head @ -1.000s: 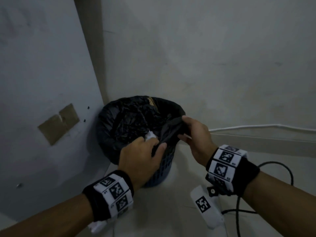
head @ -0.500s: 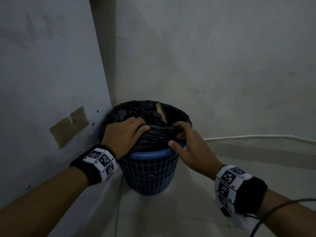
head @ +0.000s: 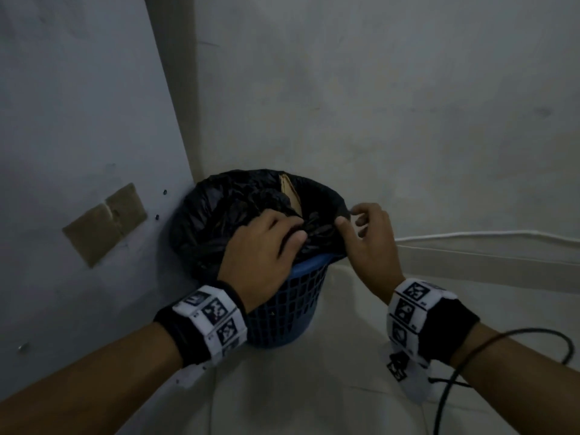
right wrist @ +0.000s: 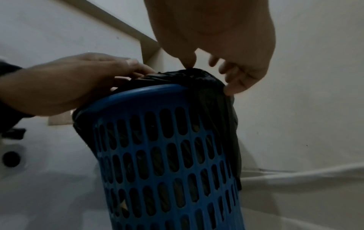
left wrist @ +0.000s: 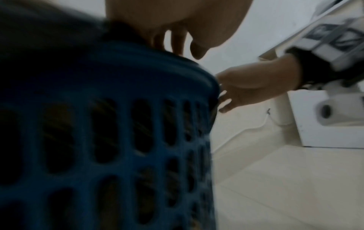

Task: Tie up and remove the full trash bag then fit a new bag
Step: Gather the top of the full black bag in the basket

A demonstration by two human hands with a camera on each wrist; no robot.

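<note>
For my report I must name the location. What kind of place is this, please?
Probably a bathroom or a utility corner of a home: a blue plastic bin with a black trash bag stands on a tiled floor, and a toilet paper roll hangs nearby.

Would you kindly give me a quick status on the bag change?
Left hand gripping gathered black bag. Right hand pinching bag edge at blue basket rim. Bag not yet tied, not yet out. Nothing blocking.

Crinkled, faintly glossy black plastic bag (head: 219, 215) lines a smooth blue plastic basket (head: 292, 309) (perforated walls).
</note>
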